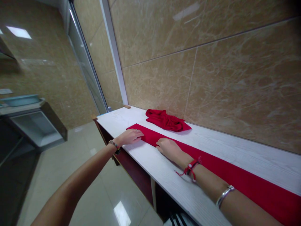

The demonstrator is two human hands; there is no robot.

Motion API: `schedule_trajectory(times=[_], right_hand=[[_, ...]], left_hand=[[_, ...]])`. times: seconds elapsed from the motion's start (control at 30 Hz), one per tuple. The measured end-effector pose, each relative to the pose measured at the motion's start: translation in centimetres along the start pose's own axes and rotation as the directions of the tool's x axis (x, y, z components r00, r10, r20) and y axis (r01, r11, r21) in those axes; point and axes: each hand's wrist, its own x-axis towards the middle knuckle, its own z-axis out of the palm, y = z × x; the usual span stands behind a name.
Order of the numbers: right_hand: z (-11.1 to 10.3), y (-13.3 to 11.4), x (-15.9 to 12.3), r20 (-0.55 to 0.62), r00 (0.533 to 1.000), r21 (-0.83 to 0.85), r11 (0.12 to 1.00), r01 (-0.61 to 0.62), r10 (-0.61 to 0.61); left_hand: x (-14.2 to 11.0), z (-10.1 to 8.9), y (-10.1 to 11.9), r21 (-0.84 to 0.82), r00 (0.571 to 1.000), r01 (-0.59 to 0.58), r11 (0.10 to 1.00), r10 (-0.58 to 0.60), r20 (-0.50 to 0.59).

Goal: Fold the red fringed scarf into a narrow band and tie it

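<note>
A long, flat strip of red cloth (221, 163) runs along a white wood-grain top, from its left end out past the right edge of view. Near that left end my left hand (129, 137) rests on the strip with its fingers stretched out flat. My right hand (168, 148) is further along, its fingers bent and closed on the strip's near edge; the fingertips are partly hidden. Behind the strip, close to the wall, lies a crumpled heap of red cloth (166, 120), apart from both hands.
The white top (237, 139) stands against a tan marbled wall (235, 81), with open shelves (138, 177) below its front edge. At left are a glass door (84, 59) and a counter bearing a blue basin (21, 100). Glossy floor tiles (94, 175) lie between.
</note>
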Motion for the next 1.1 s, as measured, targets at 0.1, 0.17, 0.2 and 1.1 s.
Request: schedule_trajectory(times=[0.1,0.17,0.2,1.1], right_hand=[[-0.1,0.2,-0.1,-0.009,1.0,0.0,1.0,-0.009,0.009],[0.0,0.3,-0.1,-0.01,1.0,-0.032,1.0,0.001,-0.001],[0.1,0.3,-0.1,-0.008,1.0,-0.051,0.999,0.009,-0.01],[1.6,-1.4,0.8,-0.16,0.984,-0.182,0.978,-0.103,0.074]], left_hand=[[0.9,-0.1,0.7,0.03,0.999,-0.033,0.999,0.033,-0.019],[1.4,-0.2,1.1,0.067,0.999,-0.053,0.996,0.053,-0.005],[1.6,-0.3,1.2,0.092,0.998,-0.059,0.994,0.058,0.008],[1.0,0.0,1.8,0.184,0.982,0.104,0.977,-0.071,-0.177]])
